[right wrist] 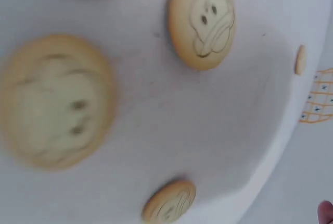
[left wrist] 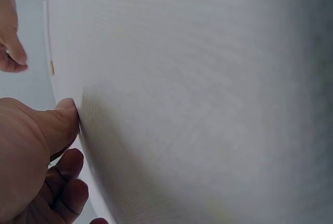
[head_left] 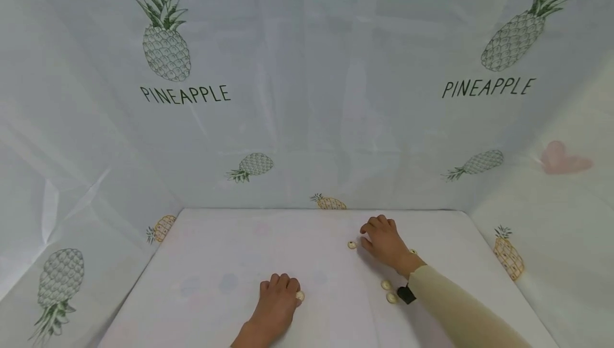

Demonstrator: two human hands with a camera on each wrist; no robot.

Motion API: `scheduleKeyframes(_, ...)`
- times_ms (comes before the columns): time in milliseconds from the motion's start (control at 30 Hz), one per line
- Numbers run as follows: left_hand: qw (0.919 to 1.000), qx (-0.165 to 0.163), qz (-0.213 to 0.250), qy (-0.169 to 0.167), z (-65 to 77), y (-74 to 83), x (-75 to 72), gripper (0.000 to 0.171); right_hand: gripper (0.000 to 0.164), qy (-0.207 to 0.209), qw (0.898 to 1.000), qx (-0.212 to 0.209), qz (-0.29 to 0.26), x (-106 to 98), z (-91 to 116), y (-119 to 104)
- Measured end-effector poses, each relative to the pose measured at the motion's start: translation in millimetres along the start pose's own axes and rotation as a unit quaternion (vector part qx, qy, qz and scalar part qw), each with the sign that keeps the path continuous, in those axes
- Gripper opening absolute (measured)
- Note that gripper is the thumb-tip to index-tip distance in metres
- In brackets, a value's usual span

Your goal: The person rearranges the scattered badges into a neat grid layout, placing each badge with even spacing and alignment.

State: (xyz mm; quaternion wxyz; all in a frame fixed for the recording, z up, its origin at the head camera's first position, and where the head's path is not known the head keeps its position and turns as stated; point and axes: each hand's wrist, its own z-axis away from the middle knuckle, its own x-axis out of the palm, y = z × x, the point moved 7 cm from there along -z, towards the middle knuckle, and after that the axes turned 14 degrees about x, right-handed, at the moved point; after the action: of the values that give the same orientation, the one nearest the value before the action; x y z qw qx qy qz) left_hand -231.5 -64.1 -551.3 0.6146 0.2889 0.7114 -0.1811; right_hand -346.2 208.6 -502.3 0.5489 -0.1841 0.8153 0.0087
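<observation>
In the head view my left hand [head_left: 275, 305] is low over the front of the white table, fingers curled, pinching a round pale biscuit [head_left: 299, 296] at the thumb side. In the left wrist view its thumb [left wrist: 61, 120] is down close to the cloth and hides the biscuit. Farther back, my right hand [head_left: 385, 241] hovers with loosely bent fingers and nothing visible between them. Just left of its fingertips lies another biscuit [head_left: 352, 244]. The right wrist view shows biscuits stamped with a cartoon face [right wrist: 213, 21] below that arm.
Beside the right forearm lie two biscuits, one [head_left: 386, 284] just behind the other [head_left: 391, 298]. Another biscuit [head_left: 413, 251] peeks out past the right wrist. A black device [head_left: 406, 294] is on that wrist. Pineapple-printed cloth walls [head_left: 307, 124] rise behind and at both sides.
</observation>
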Motion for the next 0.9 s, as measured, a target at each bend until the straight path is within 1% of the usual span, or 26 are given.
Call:
scheduleKeyframes(67,1.0,-0.003,-0.002,0.0,-0.4,-0.2,-1.6,0.026,0.014,0.028,1.0,-0.003,0.003,-10.0,5.2,1.4)
scheduleKeyframes(133,1.0,-0.005,-0.003,-0.001,-0.6,-0.5,-3.1,0.026,0.015,0.045,0.999,-0.009,0.006,-18.0,12.2,3.2)
scheduleKeyframes(300,1.0,-0.007,0.003,0.0,-0.1,-0.2,-5.2,0.025,0.018,0.057,0.998,-0.011,0.009,-34.3,36.5,8.5)
scheduleKeyframes(467,1.0,-0.005,0.007,0.0,0.5,2.1,-6.4,0.025,0.024,0.055,0.998,-0.019,0.017,-41.1,66.2,14.5)
scheduleKeyframes(600,0.9999,0.006,-0.001,0.01,-0.3,4.8,-8.2,0.026,0.03,0.034,0.999,-0.028,0.025,-39.0,88.7,17.8)
scheduleKeyframes(700,0.9998,0.01,-0.006,0.014,-0.4,4.9,-9.0,0.026,0.03,0.021,0.999,-0.03,0.022,-35.8,99.4,17.8)
scheduleKeyframes(900,0.9999,0.01,-0.002,0.009,0.0,7.1,-9.7,0.024,0.024,0.024,0.999,-0.037,0.012,-35.7,110.2,12.8)
